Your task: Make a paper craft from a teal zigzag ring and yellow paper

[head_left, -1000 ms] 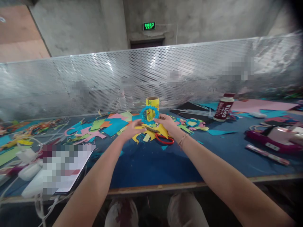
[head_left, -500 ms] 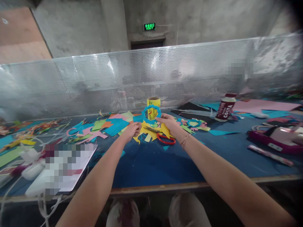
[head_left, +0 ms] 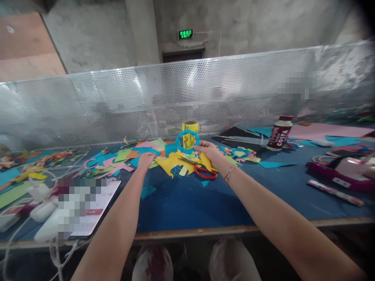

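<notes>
A blue paper ring with a jagged edge (head_left: 179,141) is pinched at its right side by my right hand (head_left: 209,151). Through and behind the ring stands a yellow roll of tape (head_left: 190,125). My left hand (head_left: 147,159) is closed over the pile of coloured paper scraps, left of the ring and apart from it; what its fingers hold, if anything, is too small to tell. Below the ring, red-handled scissors (head_left: 206,176) lie partly on yellow paper (head_left: 168,163).
Right of my right hand are a paper flower (head_left: 240,153), a COSTA bottle (head_left: 279,134), a pen (head_left: 335,192) and a purple case (head_left: 336,177). A tablet (head_left: 95,210) and white cables lie at the left. A perforated metal screen (head_left: 123,101) stands behind.
My left hand has moved left, away from the ring, uncovering more yellow paper and the scissors' blades. My right hand and the ring have hardly moved.
</notes>
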Motion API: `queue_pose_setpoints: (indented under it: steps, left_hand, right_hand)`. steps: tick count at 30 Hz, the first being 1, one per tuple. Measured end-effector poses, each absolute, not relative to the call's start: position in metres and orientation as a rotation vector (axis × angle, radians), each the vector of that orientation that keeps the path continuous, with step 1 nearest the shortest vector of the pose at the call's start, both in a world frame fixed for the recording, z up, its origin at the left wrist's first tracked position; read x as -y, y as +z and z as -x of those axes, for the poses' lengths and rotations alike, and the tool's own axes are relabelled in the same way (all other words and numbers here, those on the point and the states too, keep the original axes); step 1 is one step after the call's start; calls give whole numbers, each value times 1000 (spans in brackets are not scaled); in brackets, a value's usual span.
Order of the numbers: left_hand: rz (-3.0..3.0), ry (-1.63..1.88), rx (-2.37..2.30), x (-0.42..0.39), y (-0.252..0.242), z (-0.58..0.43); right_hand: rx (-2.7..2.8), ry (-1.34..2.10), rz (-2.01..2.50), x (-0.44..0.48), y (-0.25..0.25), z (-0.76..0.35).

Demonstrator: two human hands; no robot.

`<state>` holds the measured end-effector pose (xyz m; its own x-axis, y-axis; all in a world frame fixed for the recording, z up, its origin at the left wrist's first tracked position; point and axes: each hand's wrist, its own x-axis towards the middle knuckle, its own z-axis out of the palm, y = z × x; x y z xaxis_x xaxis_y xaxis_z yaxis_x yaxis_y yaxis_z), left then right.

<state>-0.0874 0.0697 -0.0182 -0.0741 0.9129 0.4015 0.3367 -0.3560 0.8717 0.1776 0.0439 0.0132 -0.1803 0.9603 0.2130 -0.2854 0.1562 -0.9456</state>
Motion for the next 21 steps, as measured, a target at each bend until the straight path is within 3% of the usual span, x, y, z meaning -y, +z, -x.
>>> queue_pose_setpoints:
  steps: [3, 9, 21]
  left_hand:
    - [-1526, 1380, -1297, -61, -9, 69]
    - [-1271, 1116, -649, -24, 10, 24]
    - [-1004, 1047, -727, -14, 18, 15]
  right_hand:
    - [1291, 1353, 782, -42, 14, -178]
    - [1391, 1375, 833, -37, 14, -176]
    - [1501, 1569, 773, -36, 7, -174]
